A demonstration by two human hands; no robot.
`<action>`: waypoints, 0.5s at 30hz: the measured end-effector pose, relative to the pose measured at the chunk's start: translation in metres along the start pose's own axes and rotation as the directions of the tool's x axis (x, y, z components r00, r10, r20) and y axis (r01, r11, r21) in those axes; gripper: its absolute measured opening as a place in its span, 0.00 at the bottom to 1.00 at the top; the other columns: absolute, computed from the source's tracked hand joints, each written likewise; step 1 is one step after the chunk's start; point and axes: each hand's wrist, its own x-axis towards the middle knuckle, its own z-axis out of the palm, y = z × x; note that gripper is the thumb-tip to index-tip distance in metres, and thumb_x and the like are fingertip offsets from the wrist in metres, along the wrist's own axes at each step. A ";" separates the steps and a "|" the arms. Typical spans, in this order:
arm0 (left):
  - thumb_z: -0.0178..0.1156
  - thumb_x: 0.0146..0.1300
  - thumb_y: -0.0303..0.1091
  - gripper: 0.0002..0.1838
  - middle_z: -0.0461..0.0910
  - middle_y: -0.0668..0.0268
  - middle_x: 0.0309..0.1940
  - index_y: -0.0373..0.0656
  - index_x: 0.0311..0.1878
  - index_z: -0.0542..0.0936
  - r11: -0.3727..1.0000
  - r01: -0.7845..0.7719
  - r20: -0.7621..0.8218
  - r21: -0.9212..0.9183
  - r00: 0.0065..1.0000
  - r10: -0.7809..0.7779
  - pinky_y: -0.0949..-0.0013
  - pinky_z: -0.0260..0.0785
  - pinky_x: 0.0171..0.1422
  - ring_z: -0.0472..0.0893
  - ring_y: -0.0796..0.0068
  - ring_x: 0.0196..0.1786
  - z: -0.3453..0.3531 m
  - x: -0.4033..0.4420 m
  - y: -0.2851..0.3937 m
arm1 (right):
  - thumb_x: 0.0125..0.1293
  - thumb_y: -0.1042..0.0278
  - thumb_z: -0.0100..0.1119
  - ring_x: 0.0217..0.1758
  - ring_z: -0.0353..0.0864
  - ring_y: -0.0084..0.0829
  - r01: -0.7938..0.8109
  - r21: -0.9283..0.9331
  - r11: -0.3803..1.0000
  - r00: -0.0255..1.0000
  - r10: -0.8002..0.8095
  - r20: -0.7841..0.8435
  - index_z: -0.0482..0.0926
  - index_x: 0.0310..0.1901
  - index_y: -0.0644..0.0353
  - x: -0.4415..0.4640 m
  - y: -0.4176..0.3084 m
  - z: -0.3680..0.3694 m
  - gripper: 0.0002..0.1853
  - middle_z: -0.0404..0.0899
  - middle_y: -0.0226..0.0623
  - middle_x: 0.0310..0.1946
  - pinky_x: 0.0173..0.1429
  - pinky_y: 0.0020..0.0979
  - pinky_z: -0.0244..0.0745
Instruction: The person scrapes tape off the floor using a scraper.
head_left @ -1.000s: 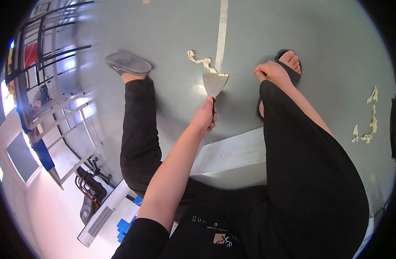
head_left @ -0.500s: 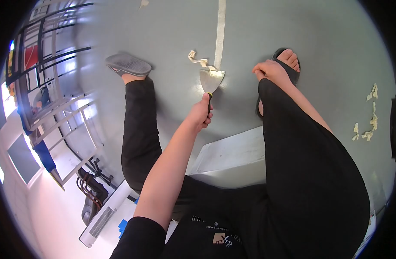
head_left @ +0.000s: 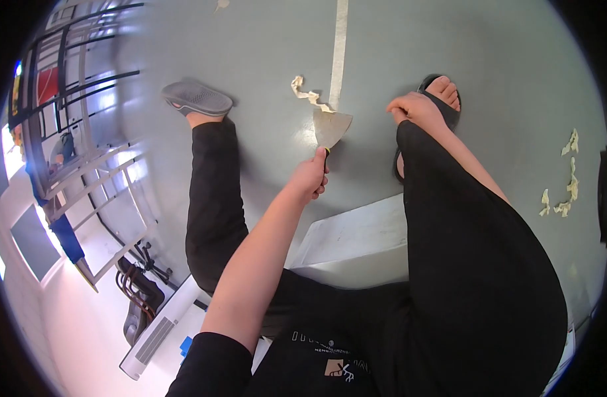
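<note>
One scraper (head_left: 332, 127) has shifted rightward in the left hand (head_left: 308, 177).

Scraper (head_left: 332, 126) in left hand (head_left: 309, 176), perhaps against strip (head_left: 339, 53)

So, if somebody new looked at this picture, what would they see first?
Probably the flat, silvery metal scraper in the left hand, near the middle, its edge by the near end of a long pale strip on the smooth grey floor. Next, perhaps, one crinkly cream-coloured curl just beyond the scraper, and more cream-coloured scraps at the far right.
</note>
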 end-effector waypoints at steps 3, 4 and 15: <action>0.42 0.70 0.66 0.29 0.66 0.70 0.17 0.46 0.32 0.69 0.998 0.002 0.015 -0.063 1.000 -0.001 0.73 0.49 0.18 0.62 0.79 0.15 0.002 -0.011 -0.012 | 0.56 0.71 0.57 0.37 0.79 0.40 -0.025 -0.031 0.999 0.999 0.024 -0.028 0.81 0.32 0.57 0.003 -0.003 -0.002 0.04 0.81 0.37 0.28 0.45 0.39 0.74; 0.42 0.70 0.66 0.29 0.66 0.70 0.17 0.46 0.32 0.69 0.993 0.060 0.054 -0.106 0.997 -0.055 0.72 0.49 0.18 0.62 0.79 0.15 0.006 -0.017 -0.024 | 0.56 0.71 0.57 0.37 0.79 0.40 -0.025 -0.044 0.999 1.000 0.025 -0.012 0.81 0.31 0.57 0.003 0.001 0.000 0.04 0.81 0.37 0.28 0.45 0.39 0.74; 0.38 0.70 0.68 0.30 0.64 0.74 0.16 0.50 0.31 0.68 0.996 0.076 0.031 -0.053 0.997 -0.075 0.75 0.50 0.21 0.60 0.82 0.16 0.014 -0.001 0.008 | 0.56 0.71 0.58 0.38 0.79 0.40 0.002 -0.021 1.000 0.999 -0.003 -0.036 0.81 0.30 0.56 -0.001 0.001 0.000 0.03 0.81 0.37 0.27 0.45 0.38 0.74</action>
